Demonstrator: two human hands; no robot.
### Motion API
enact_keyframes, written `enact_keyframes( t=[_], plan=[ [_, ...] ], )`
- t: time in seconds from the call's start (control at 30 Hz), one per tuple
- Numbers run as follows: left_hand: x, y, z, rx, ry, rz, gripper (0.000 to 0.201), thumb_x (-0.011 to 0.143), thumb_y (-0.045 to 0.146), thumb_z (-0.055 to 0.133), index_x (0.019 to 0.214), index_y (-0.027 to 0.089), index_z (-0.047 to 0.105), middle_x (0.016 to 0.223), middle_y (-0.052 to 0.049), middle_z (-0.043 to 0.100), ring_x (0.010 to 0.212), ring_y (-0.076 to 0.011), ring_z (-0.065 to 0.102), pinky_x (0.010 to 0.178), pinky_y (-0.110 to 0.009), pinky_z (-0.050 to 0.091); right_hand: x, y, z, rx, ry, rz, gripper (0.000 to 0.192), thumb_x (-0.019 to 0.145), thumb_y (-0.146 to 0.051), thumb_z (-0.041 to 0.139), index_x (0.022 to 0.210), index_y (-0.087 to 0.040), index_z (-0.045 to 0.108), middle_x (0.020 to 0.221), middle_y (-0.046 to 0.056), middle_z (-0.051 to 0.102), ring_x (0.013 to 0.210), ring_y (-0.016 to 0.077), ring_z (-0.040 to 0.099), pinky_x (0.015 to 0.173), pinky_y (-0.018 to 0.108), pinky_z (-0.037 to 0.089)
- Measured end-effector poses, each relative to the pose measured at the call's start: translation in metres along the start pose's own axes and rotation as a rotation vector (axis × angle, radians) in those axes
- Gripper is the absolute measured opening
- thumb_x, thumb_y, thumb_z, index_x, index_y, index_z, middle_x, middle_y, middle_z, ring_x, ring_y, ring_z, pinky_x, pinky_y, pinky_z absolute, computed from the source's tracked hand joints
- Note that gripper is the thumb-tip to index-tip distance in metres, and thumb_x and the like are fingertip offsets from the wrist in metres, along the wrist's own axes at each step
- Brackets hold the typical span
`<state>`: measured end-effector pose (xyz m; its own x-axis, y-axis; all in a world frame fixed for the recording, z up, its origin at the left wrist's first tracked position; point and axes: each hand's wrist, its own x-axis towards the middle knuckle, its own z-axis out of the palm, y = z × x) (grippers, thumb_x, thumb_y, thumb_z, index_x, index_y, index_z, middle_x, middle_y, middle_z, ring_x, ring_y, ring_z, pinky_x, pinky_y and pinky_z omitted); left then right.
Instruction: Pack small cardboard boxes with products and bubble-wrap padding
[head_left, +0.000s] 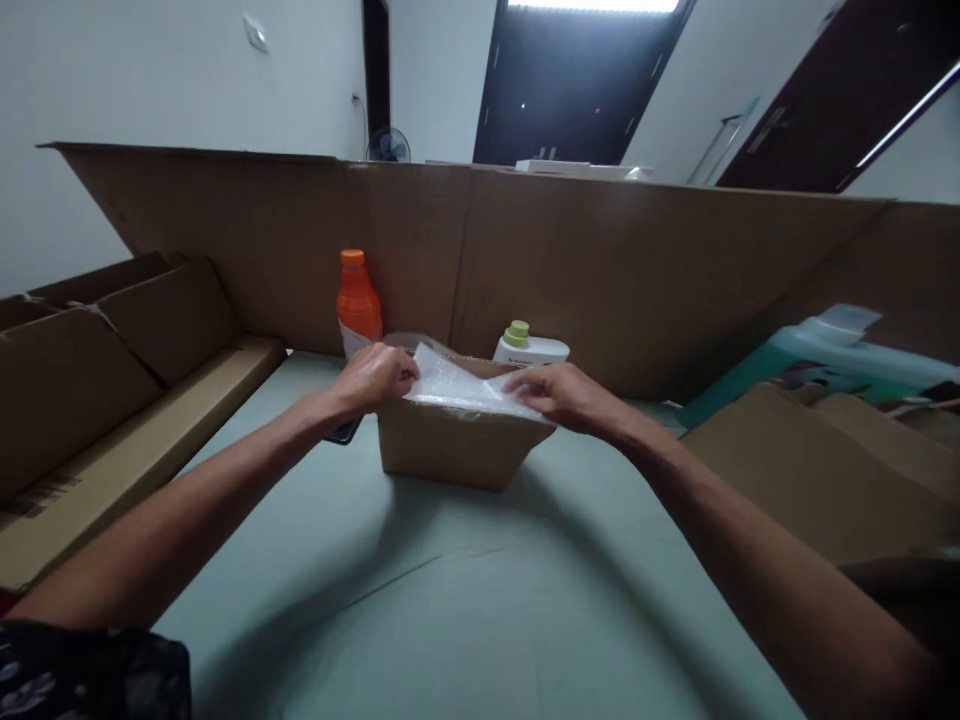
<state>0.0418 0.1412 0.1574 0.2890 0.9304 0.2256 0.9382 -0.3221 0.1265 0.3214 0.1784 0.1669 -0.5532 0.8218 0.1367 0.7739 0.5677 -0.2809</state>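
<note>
A small open cardboard box sits on the pale green surface ahead of me. A sheet of white bubble wrap lies over its top. My left hand grips the sheet's left edge at the box's left rim. My right hand pinches the sheet's right edge at the right rim. Behind the box stand an orange bottle with an orange cap and a white bottle with a green cap. A dark flat object lies partly hidden under my left wrist.
A tall cardboard wall runs across the back. Folded cardboard boxes are stacked at the left. More cardboard and a teal and white package lie at the right. A small fan shows above the wall.
</note>
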Motion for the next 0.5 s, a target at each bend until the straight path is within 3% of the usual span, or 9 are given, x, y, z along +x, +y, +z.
enact_keyframes(
  t=[0.07, 0.17, 0.3, 0.4, 0.5],
  plan=[
    [0.013, -0.003, 0.001, 0.022, -0.105, 0.014, 0.025, 0.073, 0.011, 0.059, 0.082, 0.022, 0.08, 0.079, -0.003, 0.077, 0.071, -0.0173, 0.068, 0.063, -0.024, 0.044, 0.011, 0.003, 0.003, -0.152, -0.142, 0.012, 0.031, 0.079, -0.008, 0.062, 0.097, -0.026, 0.079, 0.084, 0.001, 0.077, 0.075, 0.018, 0.068, 0.065, 0.026, 0.046],
    [0.026, -0.003, -0.004, 0.076, -0.2, 0.013, 0.023, 0.069, 0.011, 0.061, 0.073, 0.023, 0.079, 0.07, -0.003, 0.075, 0.064, -0.018, 0.065, 0.058, -0.025, 0.04, 0.021, 0.001, -0.001, -0.241, -0.188, 0.012, 0.03, 0.078, -0.009, 0.067, 0.095, -0.028, 0.081, 0.085, 0.002, 0.077, 0.078, 0.0206, 0.068, 0.063, 0.027, 0.043],
    [0.032, -0.005, -0.013, 0.127, -0.174, -0.02, 0.026, 0.074, 0.014, 0.058, 0.081, 0.024, 0.08, 0.079, -0.004, 0.077, 0.07, -0.0184, 0.066, 0.058, -0.025, 0.038, 0.034, -0.001, -0.014, -0.22, -0.175, -0.027, 0.028, 0.08, -0.012, 0.068, 0.099, -0.028, 0.08, 0.099, 0.002, 0.077, 0.092, 0.0219, 0.068, 0.072, 0.028, 0.044],
    [0.03, -0.009, -0.009, 0.155, -0.131, -0.043, 0.029, 0.079, 0.016, 0.054, 0.09, 0.022, 0.079, 0.09, -0.007, 0.078, 0.077, -0.0195, 0.068, 0.062, -0.025, 0.039, 0.039, 0.002, -0.013, -0.224, -0.165, -0.061, 0.026, 0.083, -0.016, 0.067, 0.104, -0.028, 0.078, 0.102, 0.002, 0.077, 0.092, 0.0207, 0.068, 0.072, 0.027, 0.044],
    [0.025, -0.008, 0.002, 0.165, -0.2, -0.005, 0.023, 0.075, 0.013, 0.056, 0.075, 0.022, 0.078, 0.077, -0.006, 0.075, 0.071, -0.0198, 0.067, 0.061, -0.027, 0.039, 0.04, 0.006, -0.001, -0.304, -0.182, -0.068, 0.027, 0.078, -0.014, 0.068, 0.098, -0.029, 0.079, 0.092, 0.001, 0.078, 0.082, 0.02, 0.068, 0.065, 0.027, 0.041]
  ],
)
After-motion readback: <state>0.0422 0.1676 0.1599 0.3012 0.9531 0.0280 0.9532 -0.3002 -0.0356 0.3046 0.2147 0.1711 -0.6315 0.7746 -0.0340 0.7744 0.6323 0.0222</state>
